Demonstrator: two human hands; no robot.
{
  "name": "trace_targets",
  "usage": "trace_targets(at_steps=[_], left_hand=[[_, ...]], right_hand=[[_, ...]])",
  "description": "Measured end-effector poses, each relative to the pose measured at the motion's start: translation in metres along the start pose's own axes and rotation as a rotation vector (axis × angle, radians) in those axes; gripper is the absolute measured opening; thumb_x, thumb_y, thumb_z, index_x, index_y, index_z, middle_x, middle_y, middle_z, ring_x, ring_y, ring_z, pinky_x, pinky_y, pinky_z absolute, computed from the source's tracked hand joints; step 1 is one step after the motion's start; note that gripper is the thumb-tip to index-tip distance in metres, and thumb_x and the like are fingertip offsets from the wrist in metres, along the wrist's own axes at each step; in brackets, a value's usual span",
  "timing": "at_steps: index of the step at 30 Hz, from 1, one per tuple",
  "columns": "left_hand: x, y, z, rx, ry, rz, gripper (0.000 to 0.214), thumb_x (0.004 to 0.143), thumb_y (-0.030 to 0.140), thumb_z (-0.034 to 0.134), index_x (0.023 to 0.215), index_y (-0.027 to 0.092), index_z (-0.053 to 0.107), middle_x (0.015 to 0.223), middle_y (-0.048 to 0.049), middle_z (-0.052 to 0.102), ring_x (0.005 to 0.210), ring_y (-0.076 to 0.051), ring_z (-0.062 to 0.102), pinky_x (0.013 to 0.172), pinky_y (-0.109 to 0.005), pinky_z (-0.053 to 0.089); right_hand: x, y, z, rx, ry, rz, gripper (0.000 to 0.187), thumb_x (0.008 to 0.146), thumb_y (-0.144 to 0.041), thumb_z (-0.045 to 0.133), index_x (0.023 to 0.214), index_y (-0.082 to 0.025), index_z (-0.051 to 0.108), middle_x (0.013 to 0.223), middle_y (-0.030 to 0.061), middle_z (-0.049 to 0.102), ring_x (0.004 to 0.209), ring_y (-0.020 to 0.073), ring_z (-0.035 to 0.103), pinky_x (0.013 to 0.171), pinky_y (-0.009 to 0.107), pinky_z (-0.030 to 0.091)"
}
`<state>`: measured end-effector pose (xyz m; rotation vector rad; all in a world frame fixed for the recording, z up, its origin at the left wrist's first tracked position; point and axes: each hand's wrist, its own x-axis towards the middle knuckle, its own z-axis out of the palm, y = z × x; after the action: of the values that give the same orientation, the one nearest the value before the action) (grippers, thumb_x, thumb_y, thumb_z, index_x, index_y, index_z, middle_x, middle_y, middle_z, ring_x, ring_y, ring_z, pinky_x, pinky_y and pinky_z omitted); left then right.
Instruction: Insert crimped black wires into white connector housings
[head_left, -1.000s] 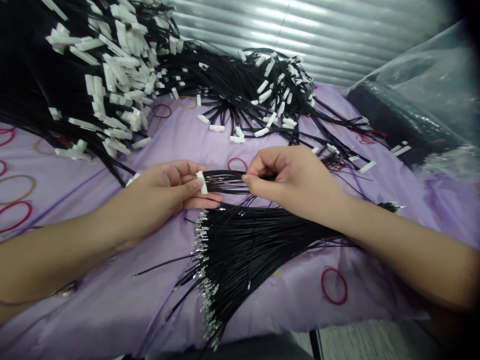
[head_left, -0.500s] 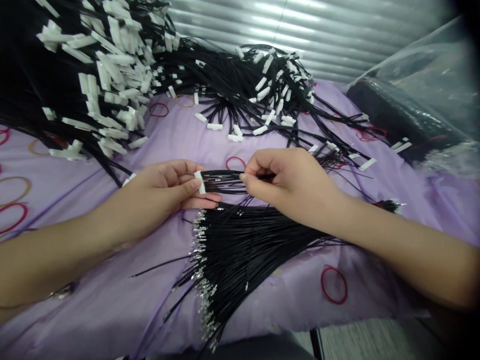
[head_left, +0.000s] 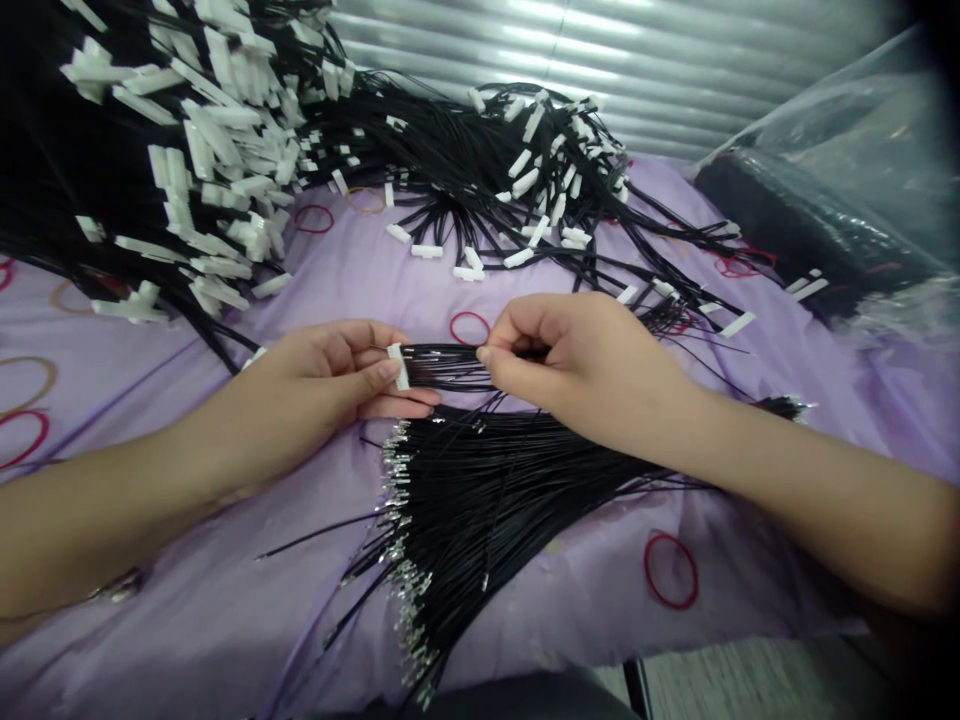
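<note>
Between the thumb and fingers of my left hand [head_left: 337, 375] is a white connector housing [head_left: 398, 367]. Black wires [head_left: 450, 368] run from its right side toward my right hand [head_left: 570, 360]. The thumb and forefinger of that hand pinch the black wires a short way from the housing; the tips inside the pinch are partly hidden. Just below both hands, a fanned bundle of loose black wires [head_left: 510, 490] lies on the purple cloth, its silver crimped terminals [head_left: 401, 570] toward the left.
A large heap of black cables with white connectors [head_left: 217, 150] fills the upper left. More finished cables [head_left: 450, 140] lie along the back. Red rubber bands [head_left: 671, 569] are scattered on the purple cloth [head_left: 585, 610]. A clear plastic bag [head_left: 840, 200] with dark contents stands at right.
Both hands keep nearly the same pose and hold. The whole view has shifted only slightly; no thing has visibly been taken or let go.
</note>
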<state>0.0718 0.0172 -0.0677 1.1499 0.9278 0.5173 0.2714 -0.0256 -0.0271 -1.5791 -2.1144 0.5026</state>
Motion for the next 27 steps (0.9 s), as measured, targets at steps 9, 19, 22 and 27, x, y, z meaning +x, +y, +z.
trace_targets(at_steps=[9,19,22,27], left_hand=[[0.0002,0.0018,0.0025,-0.036,-0.006,-0.002,0.005,0.088,0.012,0.055,0.092,0.013,0.057,0.082,-0.0048,0.072,0.08,-0.014,0.071,0.072,-0.015,0.056],[-0.0006,0.0029,0.0002,0.002,0.004,-0.024,0.006,0.088,0.014,0.055,0.094,0.014,0.057,0.085,-0.0047,0.072,0.082,-0.014,0.071,0.074,-0.016,0.056],[-0.0021,0.005,0.0019,0.01,0.0,-0.015,0.006,0.087,0.014,0.057,0.093,0.014,0.057,0.085,-0.0042,0.072,0.081,-0.014,0.071,0.074,-0.015,0.056],[-0.0019,0.0049,0.004,0.006,0.01,-0.019,0.004,0.086,0.014,0.058,0.09,0.013,0.057,0.084,-0.0042,0.071,0.079,-0.013,0.071,0.073,-0.015,0.056]], right_hand=[[-0.0018,0.0016,-0.0003,0.01,-0.027,0.014,0.013,0.076,-0.018,0.056,0.063,-0.015,0.055,0.051,-0.0065,0.05,0.047,0.004,0.039,0.047,0.023,0.027],[-0.0042,0.0011,0.0011,0.002,-0.034,0.001,0.013,0.076,-0.02,0.055,0.064,-0.015,0.057,0.053,-0.0055,0.052,0.048,0.0051,0.042,0.049,0.024,0.026],[-0.0032,0.0007,0.0012,0.001,-0.009,0.007,0.013,0.076,-0.019,0.055,0.063,-0.015,0.056,0.052,-0.0054,0.052,0.048,0.0053,0.041,0.05,0.024,0.026],[-0.0029,0.0003,0.0009,0.023,-0.01,0.003,0.012,0.076,-0.019,0.056,0.064,-0.016,0.057,0.053,-0.0056,0.051,0.048,0.0056,0.041,0.051,0.025,0.027]])
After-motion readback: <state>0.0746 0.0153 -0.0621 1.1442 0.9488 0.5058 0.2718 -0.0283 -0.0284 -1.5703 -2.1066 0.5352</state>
